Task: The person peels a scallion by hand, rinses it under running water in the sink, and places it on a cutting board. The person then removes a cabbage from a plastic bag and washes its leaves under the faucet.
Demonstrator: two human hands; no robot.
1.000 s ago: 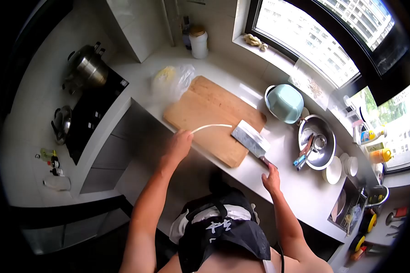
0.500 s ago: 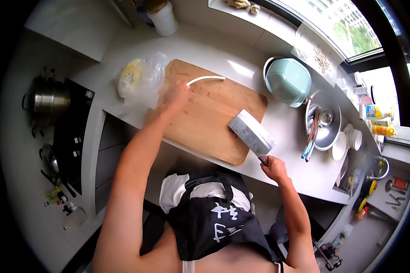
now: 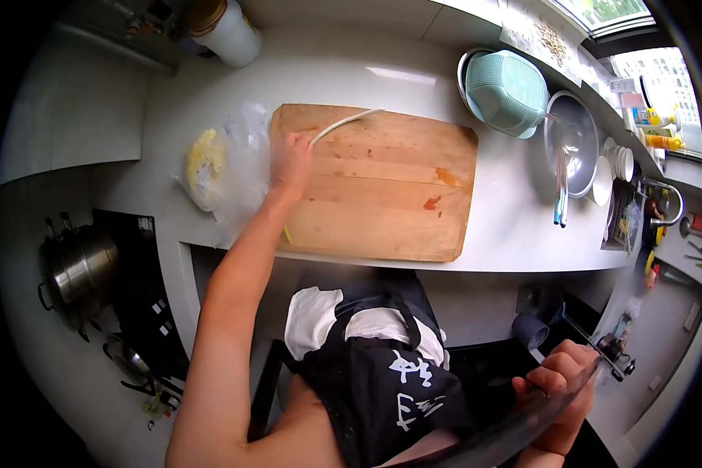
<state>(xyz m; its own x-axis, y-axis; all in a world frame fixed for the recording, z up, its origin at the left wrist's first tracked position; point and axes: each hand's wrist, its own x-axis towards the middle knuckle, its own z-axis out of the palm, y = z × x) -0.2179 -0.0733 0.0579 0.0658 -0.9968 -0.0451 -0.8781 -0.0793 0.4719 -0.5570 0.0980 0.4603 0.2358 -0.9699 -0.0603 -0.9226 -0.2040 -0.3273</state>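
Note:
My left hand point(image 3: 292, 161) is closed on one end of a long, thin, pale stalk point(image 3: 347, 122), perhaps a scallion. The stalk curves across the top left of the wooden cutting board point(image 3: 382, 222), which has wet reddish marks on it. A small yellow-green strip point(image 3: 288, 234) lies at the board's near left edge. My right hand point(image 3: 558, 382) is raised close to the camera at the lower right, fingers wrapped round the cleaver point(image 3: 515, 425). Its blade appears nearly edge-on, dark and blurred, and the handle is mostly hidden.
Left of the board are a clear plastic bag point(image 3: 246, 156) and a wrapped yellow food item point(image 3: 204, 168). A teal basket point(image 3: 511, 93), a steel bowl point(image 3: 581, 148) and white bowls point(image 3: 603, 181) stand to the right. A steel pot point(image 3: 78, 269) is at far left.
My right hand has lifted the cleaver off the board's right side, down and right in view, toward the camera. My left hand stays at the stalk. The view has shifted and turned slightly.

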